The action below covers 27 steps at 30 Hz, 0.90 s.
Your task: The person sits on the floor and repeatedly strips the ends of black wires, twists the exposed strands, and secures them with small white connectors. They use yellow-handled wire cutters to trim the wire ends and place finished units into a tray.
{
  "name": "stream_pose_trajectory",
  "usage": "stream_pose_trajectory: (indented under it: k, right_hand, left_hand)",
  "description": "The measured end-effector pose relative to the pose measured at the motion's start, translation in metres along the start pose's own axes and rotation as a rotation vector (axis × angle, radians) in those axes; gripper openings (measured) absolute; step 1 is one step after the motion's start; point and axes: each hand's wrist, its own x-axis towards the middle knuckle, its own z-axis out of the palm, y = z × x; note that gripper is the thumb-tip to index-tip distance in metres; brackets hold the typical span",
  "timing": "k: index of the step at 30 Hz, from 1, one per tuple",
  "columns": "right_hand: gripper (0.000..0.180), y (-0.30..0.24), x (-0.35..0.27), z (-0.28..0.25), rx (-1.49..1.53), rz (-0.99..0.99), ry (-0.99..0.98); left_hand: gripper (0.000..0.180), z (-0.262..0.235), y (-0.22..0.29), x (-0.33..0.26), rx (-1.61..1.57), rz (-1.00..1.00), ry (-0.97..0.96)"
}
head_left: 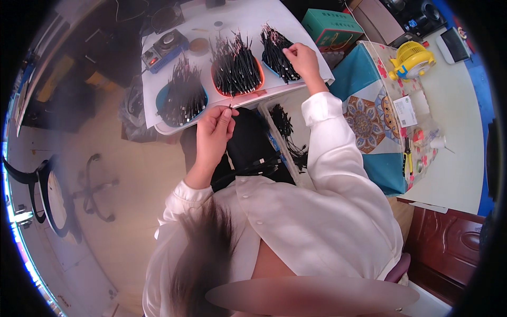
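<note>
The left hand holds pinched what seems a cable end, while the right hand is narrow over black cables in the right blue tray, its grip unclear; they are probably light and bendable, best taken behind the delicate tips.

At right: a yellow fan (partly blue), a green box.

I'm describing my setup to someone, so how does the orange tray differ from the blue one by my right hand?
The orange tray sits mid-row; the blue tray is at the right end. Your right hand is at the blue tray's contents, while neither hand reaches into the orange tray. Both hold black cables and stand on the white table.
</note>
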Motion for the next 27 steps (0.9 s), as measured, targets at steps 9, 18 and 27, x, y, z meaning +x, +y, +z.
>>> stream_pose_trajectory:
  k: [9,18,27]
  right_hand:
    - [0.021,-0.045,-0.003,-0.021,0.062,0.048,0.11]
    - [0.015,-0.172,-0.178,-0.059,0.881,-0.138,-0.133]
    - [0.013,-0.202,-0.23,-0.056,0.871,-0.335,-0.21]
  left_hand:
    - [0.017,-0.007,0.006,-0.002,-0.209,0.102,0.007]
    - [0.02,0.003,0.033,-0.031,-0.543,0.242,0.104]
    - [0.019,0.006,0.033,-0.084,-0.503,0.37,0.145]
